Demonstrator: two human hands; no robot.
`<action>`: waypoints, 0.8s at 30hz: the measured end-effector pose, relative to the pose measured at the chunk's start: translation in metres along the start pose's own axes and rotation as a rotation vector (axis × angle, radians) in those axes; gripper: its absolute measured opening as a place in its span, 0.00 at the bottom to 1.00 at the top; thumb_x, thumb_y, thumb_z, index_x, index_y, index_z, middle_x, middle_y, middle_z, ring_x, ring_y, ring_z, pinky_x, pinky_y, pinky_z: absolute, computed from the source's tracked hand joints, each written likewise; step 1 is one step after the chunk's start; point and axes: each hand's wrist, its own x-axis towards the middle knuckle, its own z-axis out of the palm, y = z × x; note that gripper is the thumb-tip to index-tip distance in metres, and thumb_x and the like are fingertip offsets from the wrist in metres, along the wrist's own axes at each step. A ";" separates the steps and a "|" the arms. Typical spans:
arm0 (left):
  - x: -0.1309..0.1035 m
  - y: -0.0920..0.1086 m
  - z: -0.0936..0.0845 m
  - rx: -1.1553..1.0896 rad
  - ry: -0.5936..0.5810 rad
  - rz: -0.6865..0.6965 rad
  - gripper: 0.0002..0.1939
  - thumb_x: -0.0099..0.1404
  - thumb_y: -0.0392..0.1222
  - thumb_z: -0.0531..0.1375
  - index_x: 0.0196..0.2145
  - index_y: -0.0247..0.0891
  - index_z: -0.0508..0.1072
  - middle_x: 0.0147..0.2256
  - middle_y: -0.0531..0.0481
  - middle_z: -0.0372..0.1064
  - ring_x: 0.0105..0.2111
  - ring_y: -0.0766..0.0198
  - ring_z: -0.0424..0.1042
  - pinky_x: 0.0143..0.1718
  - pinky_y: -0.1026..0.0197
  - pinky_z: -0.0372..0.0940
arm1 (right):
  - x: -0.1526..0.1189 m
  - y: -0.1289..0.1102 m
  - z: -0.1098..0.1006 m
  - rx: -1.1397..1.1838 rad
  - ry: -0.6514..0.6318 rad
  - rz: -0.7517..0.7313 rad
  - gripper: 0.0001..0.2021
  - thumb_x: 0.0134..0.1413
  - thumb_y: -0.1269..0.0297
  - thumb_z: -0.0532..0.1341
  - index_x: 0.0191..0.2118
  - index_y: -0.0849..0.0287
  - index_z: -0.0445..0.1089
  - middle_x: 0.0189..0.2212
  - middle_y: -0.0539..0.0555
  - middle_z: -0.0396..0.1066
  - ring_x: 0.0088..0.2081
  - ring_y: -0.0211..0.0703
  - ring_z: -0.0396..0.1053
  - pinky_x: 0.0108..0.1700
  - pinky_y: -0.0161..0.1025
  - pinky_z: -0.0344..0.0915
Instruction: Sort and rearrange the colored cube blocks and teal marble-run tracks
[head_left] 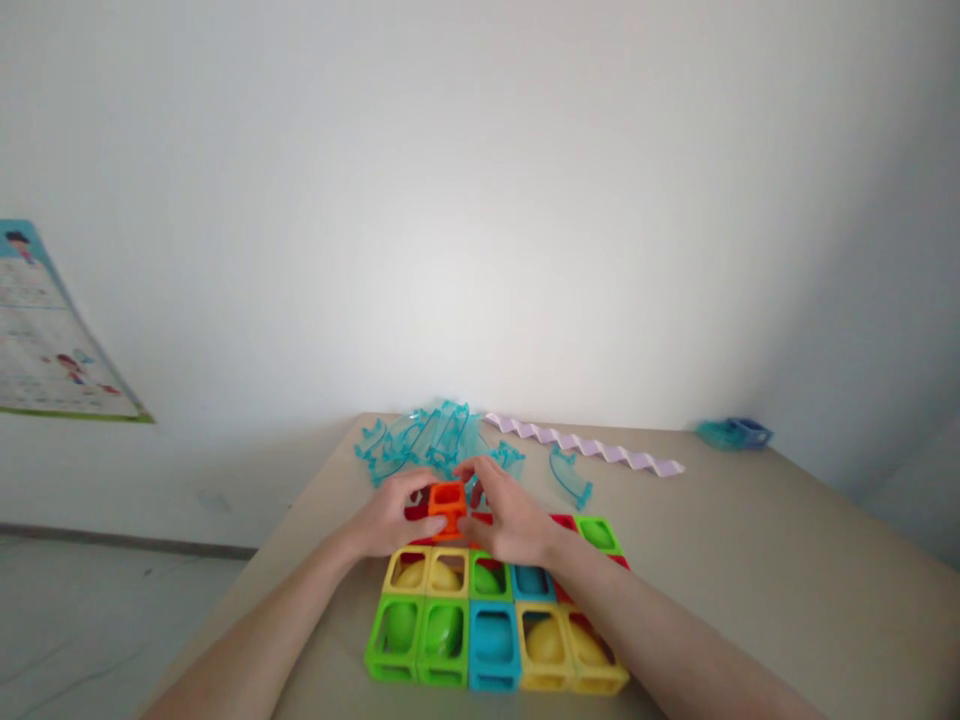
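An orange hollow cube block [448, 497] stands at the far left part of a grid of coloured blocks. My left hand [391, 515] is closed on it, thumb at the front and fingers behind the left side, over a partly hidden red block. My right hand [508, 515] curves round the cube's right side with its fingers apart; the thumb tip is at or very near the cube. Under the hands, the grid has yellow blocks [427, 574], green blocks [442, 640], blue blocks [494, 645] and red ones, several with rounded inserts. My right forearm hides part of it.
Behind the hands lies a heap of clear teal track pieces [442, 435], with a single curved piece [571, 478] to its right. A lilac zigzag strip [585, 443] lies near the wall. A dark blue block [748, 433] sits at the table's [750, 540] back right.
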 end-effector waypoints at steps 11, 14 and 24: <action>0.005 0.001 0.006 -0.610 0.363 -0.167 0.21 0.56 0.56 0.62 0.37 0.35 0.72 0.26 0.51 0.71 0.26 0.63 0.69 0.28 0.63 0.64 | 0.001 -0.005 -0.006 -0.267 -0.179 0.037 0.32 0.46 0.59 0.65 0.58 0.64 0.63 0.48 0.65 0.67 0.49 0.57 0.66 0.52 0.49 0.62; 0.006 0.001 0.006 -0.568 0.360 -0.167 0.20 0.57 0.54 0.62 0.38 0.34 0.72 0.29 0.50 0.72 0.28 0.62 0.70 0.30 0.63 0.64 | 0.000 -0.007 -0.007 -0.282 -0.190 0.004 0.24 0.51 0.60 0.62 0.54 0.63 0.68 0.44 0.62 0.70 0.46 0.53 0.69 0.50 0.46 0.63; 0.001 0.001 0.011 -0.378 0.222 -0.187 0.20 0.61 0.54 0.59 0.42 0.34 0.70 0.35 0.49 0.71 0.28 0.63 0.70 0.27 0.65 0.62 | 0.001 -0.004 0.001 -0.239 -0.223 -0.113 0.12 0.58 0.63 0.57 0.44 0.59 0.75 0.40 0.57 0.74 0.40 0.45 0.71 0.46 0.39 0.64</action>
